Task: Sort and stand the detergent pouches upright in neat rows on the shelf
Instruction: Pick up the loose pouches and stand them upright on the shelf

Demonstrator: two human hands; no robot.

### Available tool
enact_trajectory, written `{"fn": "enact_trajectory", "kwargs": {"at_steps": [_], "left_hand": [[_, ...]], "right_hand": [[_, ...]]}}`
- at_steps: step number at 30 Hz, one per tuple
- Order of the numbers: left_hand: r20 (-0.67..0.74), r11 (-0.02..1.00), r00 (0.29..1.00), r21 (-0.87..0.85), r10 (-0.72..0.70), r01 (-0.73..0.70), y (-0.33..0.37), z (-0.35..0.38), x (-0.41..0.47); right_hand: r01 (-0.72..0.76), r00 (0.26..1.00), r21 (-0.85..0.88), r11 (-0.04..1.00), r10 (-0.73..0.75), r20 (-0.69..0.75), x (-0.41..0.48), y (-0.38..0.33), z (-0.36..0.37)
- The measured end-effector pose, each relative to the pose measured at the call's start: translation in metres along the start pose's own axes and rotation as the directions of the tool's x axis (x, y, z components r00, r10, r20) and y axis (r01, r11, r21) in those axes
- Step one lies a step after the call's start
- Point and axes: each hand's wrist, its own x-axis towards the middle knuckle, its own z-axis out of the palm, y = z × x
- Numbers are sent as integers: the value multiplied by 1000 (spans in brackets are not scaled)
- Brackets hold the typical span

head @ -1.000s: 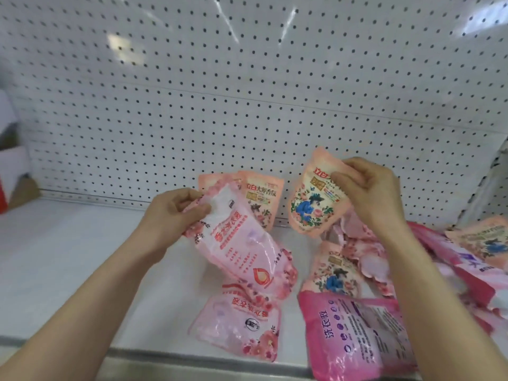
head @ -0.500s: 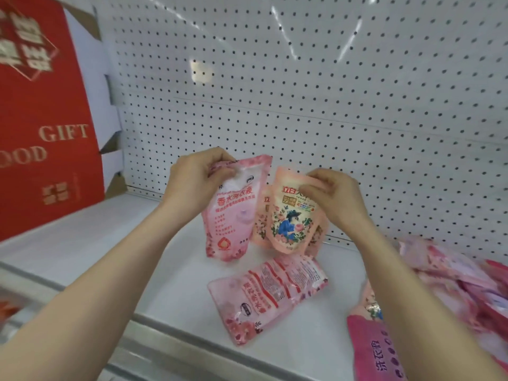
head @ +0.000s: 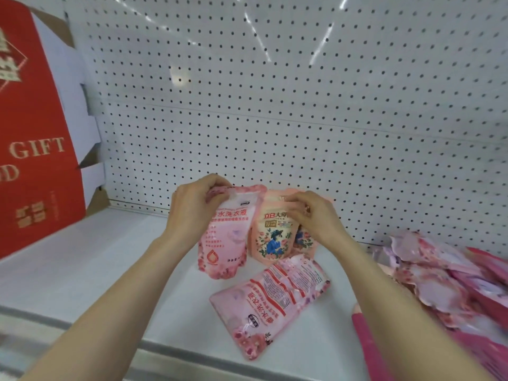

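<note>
My left hand [head: 195,213] grips the top edge of a pale pink pouch [head: 228,237] that stands upright on the white shelf [head: 115,259]. Right beside it, my right hand [head: 313,218] pinches the top of a peach floral pouch [head: 270,237], also upright. Another peach pouch [head: 305,242] stands just behind, mostly hidden by my right hand. A second pale pink pouch [head: 270,301] lies flat in front of them.
A heap of pink pouches [head: 439,279] lies on the right of the shelf. A red gift box [head: 33,144] stands at the left. White pegboard [head: 275,105] forms the back wall. The shelf's front lip [head: 192,356] runs below.
Both hands have lowered their pouches onto the shelf near the back wall. The pink pouch went from tilted in the air to upright. The view swung left.
</note>
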Motion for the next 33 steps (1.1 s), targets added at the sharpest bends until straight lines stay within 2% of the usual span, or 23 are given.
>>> {"fn": "enact_trajectory", "kwargs": {"at_steps": [3,5,7,9,11,15,20,23,26,29,31,33], "left_hand": [[-14,1000,1000,-12,8,-8,-6,0,-3],[-6,998,1000,-56,-17,16,-10,0,-5],[4,993,999,-110,-43,43,-12,-2,-8],[11,985,998,-163,-60,61,-14,-2,-11],[26,979,997,-188,-71,74,-16,-2,-15],[43,980,998,-190,-56,63,-19,-3,-23],[65,972,997,-226,-48,61,-17,-7,-27],[69,977,997,-209,-24,37,-18,-13,-27],[-10,993,998,-109,54,-55,-17,-21,-24],[-77,965,962,13,263,-262,-5,-23,-21],[-48,912,911,0,409,-409,11,-19,-24],[75,885,882,-44,466,-464,30,-11,-26]], "right_hand": [[69,987,-228,971,-99,-125,-23,-3,-5],[103,983,-281,954,-141,-120,-48,-16,-5],[118,992,-293,949,-98,79,-80,-35,6],[113,944,-308,945,-5,331,-110,-54,26],[121,894,-380,917,66,444,-131,-67,45],[124,921,-488,864,83,380,-147,-88,63],[188,912,-628,756,102,397,-142,-108,73],[142,928,-649,747,126,349,-131,-109,59],[-8,957,-590,807,177,229,-110,-104,21],[-147,967,-479,865,227,112,-80,-103,-28],[-193,967,-389,901,241,78,-62,-103,-56],[-198,960,-280,939,244,140,-51,-101,-73]]}}
